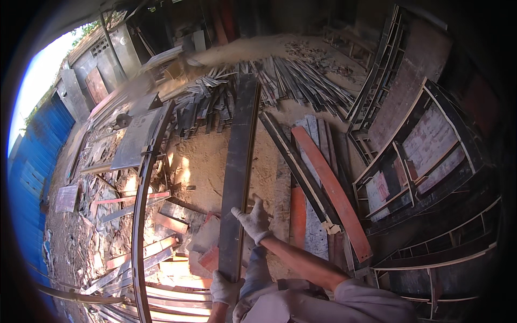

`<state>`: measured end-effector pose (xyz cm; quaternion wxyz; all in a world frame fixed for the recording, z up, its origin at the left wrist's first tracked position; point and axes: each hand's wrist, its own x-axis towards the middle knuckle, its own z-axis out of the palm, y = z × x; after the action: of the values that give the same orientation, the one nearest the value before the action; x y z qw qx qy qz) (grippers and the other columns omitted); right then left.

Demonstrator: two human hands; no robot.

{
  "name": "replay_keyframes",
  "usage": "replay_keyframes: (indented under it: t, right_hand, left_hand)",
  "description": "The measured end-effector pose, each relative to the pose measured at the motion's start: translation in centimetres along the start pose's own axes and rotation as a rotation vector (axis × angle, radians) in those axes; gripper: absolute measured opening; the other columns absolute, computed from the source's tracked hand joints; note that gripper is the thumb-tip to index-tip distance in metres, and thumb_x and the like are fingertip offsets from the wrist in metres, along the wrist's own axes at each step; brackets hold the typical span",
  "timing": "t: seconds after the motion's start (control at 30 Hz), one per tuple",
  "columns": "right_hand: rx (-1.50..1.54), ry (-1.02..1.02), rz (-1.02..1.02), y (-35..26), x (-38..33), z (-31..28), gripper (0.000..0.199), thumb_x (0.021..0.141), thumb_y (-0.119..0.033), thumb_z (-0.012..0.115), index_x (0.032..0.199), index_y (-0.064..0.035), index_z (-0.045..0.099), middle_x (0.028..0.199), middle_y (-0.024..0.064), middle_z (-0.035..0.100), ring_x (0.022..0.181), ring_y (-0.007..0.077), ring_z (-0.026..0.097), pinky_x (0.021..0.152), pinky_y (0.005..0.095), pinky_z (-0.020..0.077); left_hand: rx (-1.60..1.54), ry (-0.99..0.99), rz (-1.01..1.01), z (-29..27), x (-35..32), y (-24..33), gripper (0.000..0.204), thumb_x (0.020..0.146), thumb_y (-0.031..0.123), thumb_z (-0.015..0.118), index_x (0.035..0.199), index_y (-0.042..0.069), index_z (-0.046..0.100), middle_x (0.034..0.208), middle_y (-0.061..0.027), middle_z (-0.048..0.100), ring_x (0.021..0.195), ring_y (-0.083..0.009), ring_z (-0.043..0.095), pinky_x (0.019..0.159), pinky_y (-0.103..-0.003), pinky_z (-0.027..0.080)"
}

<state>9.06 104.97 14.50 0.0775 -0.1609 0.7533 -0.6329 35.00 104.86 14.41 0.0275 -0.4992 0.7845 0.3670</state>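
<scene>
A long dark plank [237, 151], seemingly made of layered boards, runs away from me through the middle of the view. My left hand [225, 288], in a pale work glove, is closed around its near end. Farther up, my right hand [254, 222], gloved too, lies at the plank's right edge. Its thumb reaches onto the dark face, while the fingers stretch out apart beyond the edge. The plank's far end reaches a heap of dark wooden strips [296, 81]. Whether the near end rests on anything is hidden by my body.
A red board [331, 191] and a dark beam [299, 172] lie to the right. Large framed panels [420, 145] lean beyond them. At left stand a saw table [137, 137] and a long curved-looking rail [139, 237]. Offcuts [172, 215] litter the ground; blue sheeting [40, 145] borders the far left.
</scene>
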Motion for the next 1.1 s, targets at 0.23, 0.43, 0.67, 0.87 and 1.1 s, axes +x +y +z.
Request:
replay_keyframes:
  t: [0.23, 0.43, 0.67, 0.87, 1.1]
  right_hand:
    - [-1.238, -0.832, -1.205, -16.4, 32.1, 6.2, 0.115, 0.078, -0.054, 0.081, 0.165, -0.0074, 0.022, 0.168, 0.0253, 0.024, 0.156, 0.044, 0.02, 0.13, 0.0553, 0.01]
    - [-1.581, -1.014, -1.542, -19.6, 51.4, 18.1, 0.093, 0.086, -0.031, 0.065, 0.167, -0.0123, 0.021, 0.169, 0.0226, 0.027, 0.158, 0.0396, 0.023, 0.129, 0.0605, 0.007]
    - [-0.972, -0.847, -1.911, -11.3, 68.6, 31.6, 0.015, 0.082, -0.022, 0.066, 0.092, -0.0109, 0.061, 0.092, 0.0044, 0.064, 0.093, 0.0242, 0.063, 0.084, 0.0393, 0.0474]
    - [-0.49, -0.729, -1.931, -8.7, 76.3, 39.3, 0.032, 0.087, -0.018, 0.061, 0.117, -0.0083, 0.06, 0.113, 0.0077, 0.061, 0.113, 0.0275, 0.06, 0.103, 0.0454, 0.0472]
    - [-0.382, -0.865, -1.819, -8.9, 85.0, 53.6, 0.045, 0.089, -0.018, 0.06, 0.133, -0.0107, 0.055, 0.133, 0.01, 0.059, 0.127, 0.0307, 0.056, 0.113, 0.0524, 0.0425]
  left_hand:
    - [-0.03, 0.042, -0.059, -5.5, 18.2, 3.0, 0.093, 0.058, 0.048, 0.094, 0.125, 0.003, 0.048, 0.107, -0.0201, 0.07, 0.103, -0.0422, 0.07, 0.091, -0.05, 0.056]
    - [0.06, 0.148, -0.079, -8.3, 28.0, 6.0, 0.082, 0.066, 0.032, 0.091, 0.129, 0.003, 0.05, 0.119, -0.022, 0.06, 0.109, -0.0407, 0.062, 0.091, -0.052, 0.051]
    - [0.1, 0.399, -0.25, -10.1, 40.8, 9.3, 0.064, 0.081, 0.028, 0.077, 0.135, 0.002, 0.055, 0.117, -0.0271, 0.066, 0.106, -0.0478, 0.065, 0.087, -0.055, 0.055]
    - [0.614, 0.714, -0.222, -13.9, 44.6, 6.5, 0.073, 0.08, 0.034, 0.079, 0.141, 0.004, 0.053, 0.121, -0.0249, 0.064, 0.108, -0.0469, 0.064, 0.089, -0.059, 0.054]
    - [0.674, 0.925, -0.141, -26.1, 55.6, 9.5, 0.073, 0.078, 0.016, 0.082, 0.14, 0.003, 0.046, 0.117, -0.0187, 0.06, 0.106, -0.043, 0.06, 0.093, -0.057, 0.046]
